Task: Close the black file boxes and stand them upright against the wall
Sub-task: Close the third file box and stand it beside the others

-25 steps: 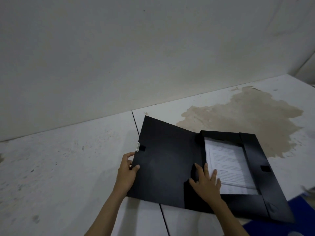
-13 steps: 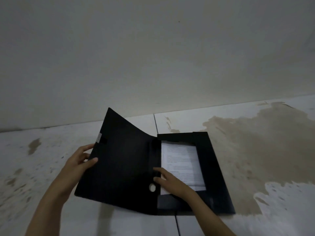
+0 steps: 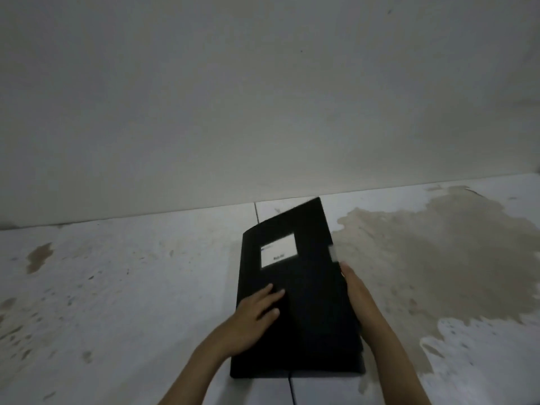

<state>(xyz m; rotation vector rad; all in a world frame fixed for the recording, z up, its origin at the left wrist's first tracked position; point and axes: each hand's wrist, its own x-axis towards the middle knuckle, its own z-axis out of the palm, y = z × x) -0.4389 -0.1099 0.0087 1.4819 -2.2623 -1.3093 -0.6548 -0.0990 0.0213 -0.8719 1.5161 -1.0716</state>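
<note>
One black file box (image 3: 309,290) lies flat on the white floor, its lid folded down over the tray. A white label (image 3: 279,250) shows on the lid. My left hand (image 3: 257,312) rests flat on the lid's left side, fingers spread. My right hand (image 3: 355,290) lies along the box's right edge, just below the pale clasp tab (image 3: 333,252). The papers inside are hidden. The box's far corner sits close to the wall (image 3: 263,112).
A large brownish stain (image 3: 432,252) spreads over the floor right of the box. A dark floor joint (image 3: 257,213) runs from the wall under the box toward me. Smaller stains (image 3: 39,255) mark the floor at left.
The lid, held raised by my left hand, has swung down over the papers. My right hand came off the papers to the right edge; my left hand now lies on the lid.
</note>
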